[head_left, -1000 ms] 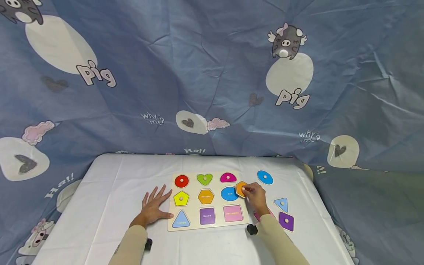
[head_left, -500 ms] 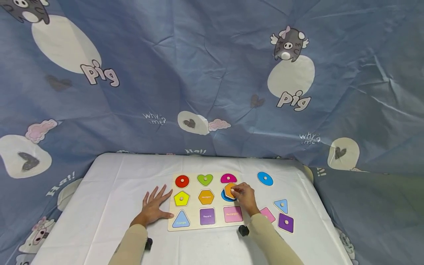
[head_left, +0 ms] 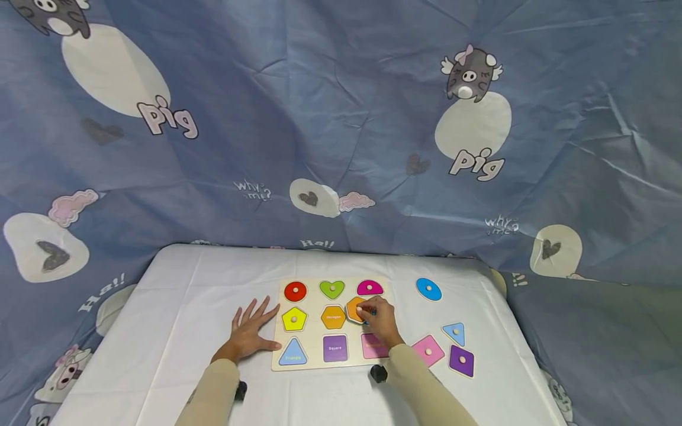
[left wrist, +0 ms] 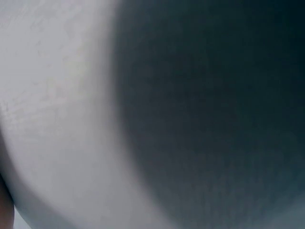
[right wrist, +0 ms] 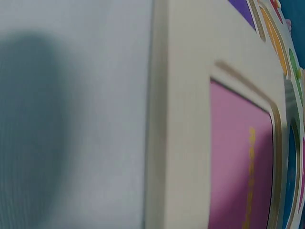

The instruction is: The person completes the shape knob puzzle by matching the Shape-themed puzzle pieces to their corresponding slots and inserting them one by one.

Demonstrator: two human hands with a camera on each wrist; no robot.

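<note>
My right hand (head_left: 380,319) pinches the white knob of an orange hexagon puzzle piece (head_left: 354,309). The piece is over the wooden shape puzzle board (head_left: 314,340), between the orange "Hexagon" recess (head_left: 333,317) and the blue oval recess, which the hand mostly covers. With its fingers spread, my left hand (head_left: 247,334) touches the board's left edge. A red circle (head_left: 295,290), a green heart (head_left: 332,289), a magenta half circle (head_left: 370,287) and a yellow pentagon (head_left: 294,319) sit in their recesses. The right wrist view shows the pink rectangle recess (right wrist: 240,157) close up.
Right of the board lie a blue oval piece (head_left: 428,289), a light blue triangle piece (head_left: 454,333), a purple square piece (head_left: 461,361) and a pink rectangle piece (head_left: 428,351). A white cloth (head_left: 176,302) covers the table; a blue printed curtain (head_left: 341,118) hangs behind.
My right hand has carried the orange hexagon piece leftward, from the board's right edge across the blue oval recess toward the hexagon recess. The pink rectangle piece has come into fuller view. My left hand stays put.
</note>
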